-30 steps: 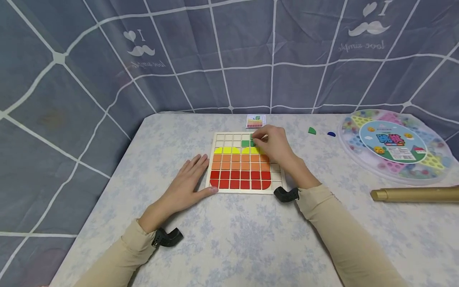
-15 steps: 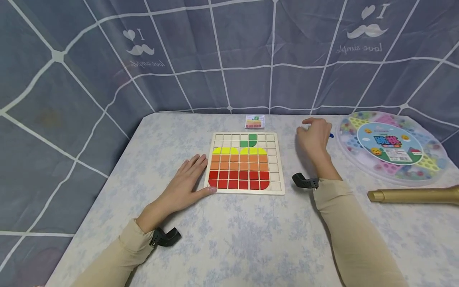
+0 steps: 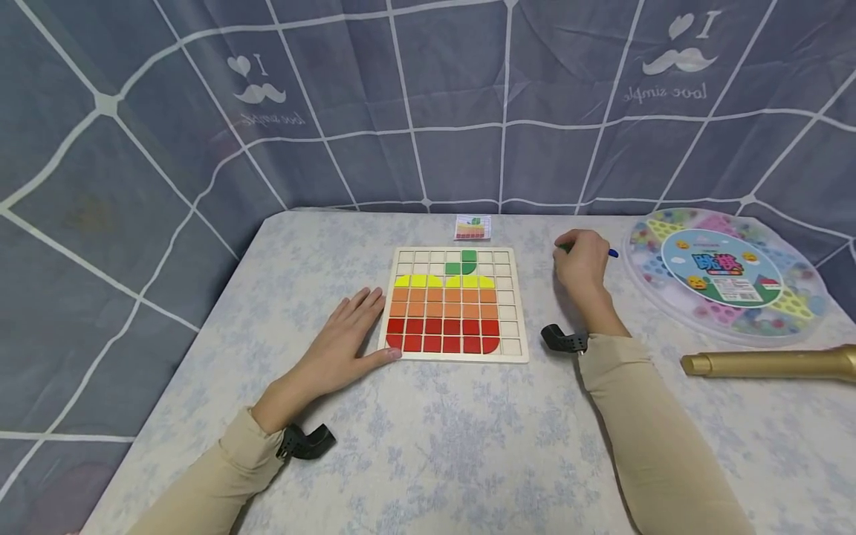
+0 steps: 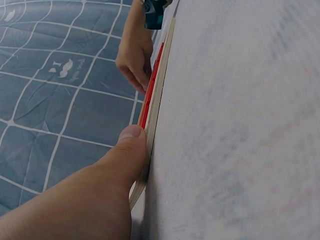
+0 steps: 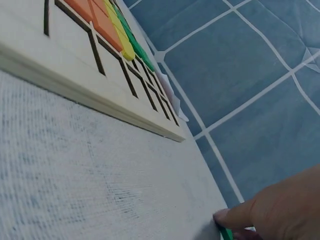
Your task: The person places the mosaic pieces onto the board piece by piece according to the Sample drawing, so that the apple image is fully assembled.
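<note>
A wooden grid board (image 3: 511, 327) lies on the table, with red tiles (image 3: 433, 335), orange tiles (image 3: 443, 302), a yellow row (image 3: 435, 281) and a few green tiles (image 3: 469, 256) set into it. My left hand (image 3: 341, 345) lies flat at the board's left side, fingers spread and straight, its thumb on the near left corner. To the right of the board, my right hand (image 3: 583, 264) pinches a small green piece (image 5: 226, 233) between thumb and fingers, close over the tabletop. A dark blue piece (image 3: 612, 253) lies just beyond that hand.
Behind the board stands a small picture card (image 3: 472, 227). At the right are a round, clear-lidded game box (image 3: 796, 327) and a gold tube (image 3: 762, 364). A grey-blue grid-patterned curtain (image 3: 461, 156) hangs along the table's back and left edges.
My right hand has left the board's green area, moved right, and taken hold of the green piece lying there. The green tiles on the board now show fully. My left hand stays put.
</note>
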Demonstrator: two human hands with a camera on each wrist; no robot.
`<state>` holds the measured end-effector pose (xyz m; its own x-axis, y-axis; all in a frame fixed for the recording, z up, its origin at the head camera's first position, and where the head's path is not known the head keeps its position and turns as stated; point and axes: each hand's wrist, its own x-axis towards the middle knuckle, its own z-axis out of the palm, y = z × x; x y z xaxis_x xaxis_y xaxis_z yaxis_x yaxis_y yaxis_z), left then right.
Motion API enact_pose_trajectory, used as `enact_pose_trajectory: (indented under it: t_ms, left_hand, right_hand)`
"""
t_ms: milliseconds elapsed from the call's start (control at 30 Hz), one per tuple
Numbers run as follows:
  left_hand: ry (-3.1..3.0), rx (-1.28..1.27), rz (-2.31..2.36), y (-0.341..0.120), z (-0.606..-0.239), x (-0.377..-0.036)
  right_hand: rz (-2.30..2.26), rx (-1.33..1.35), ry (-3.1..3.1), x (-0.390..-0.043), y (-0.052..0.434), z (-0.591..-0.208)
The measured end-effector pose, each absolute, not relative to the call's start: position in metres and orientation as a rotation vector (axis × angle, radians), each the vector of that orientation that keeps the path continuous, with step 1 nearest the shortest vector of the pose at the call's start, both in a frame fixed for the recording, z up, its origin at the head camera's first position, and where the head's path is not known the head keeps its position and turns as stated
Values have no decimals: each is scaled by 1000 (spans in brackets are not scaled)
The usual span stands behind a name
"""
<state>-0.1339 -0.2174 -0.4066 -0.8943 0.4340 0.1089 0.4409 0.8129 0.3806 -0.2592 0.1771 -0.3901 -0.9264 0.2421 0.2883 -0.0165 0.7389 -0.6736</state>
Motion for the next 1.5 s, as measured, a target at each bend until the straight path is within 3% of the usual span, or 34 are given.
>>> enact_pose_trajectory:
  t_ms: [300,700,1500]
  left_hand:
    - [-2962,-732,-636,-217,-406,-134]
    - [-2965,-729,-636,-216,-408,-134]
    - [-2973,-715,-641,-218,-406,-134]
  right_hand:
    - [1197,-293,-2612,-257,177,-384]
    - [1306,-115,-2388,-263,166,-387]
    - [1231,534,-2699,-284,87,-368]
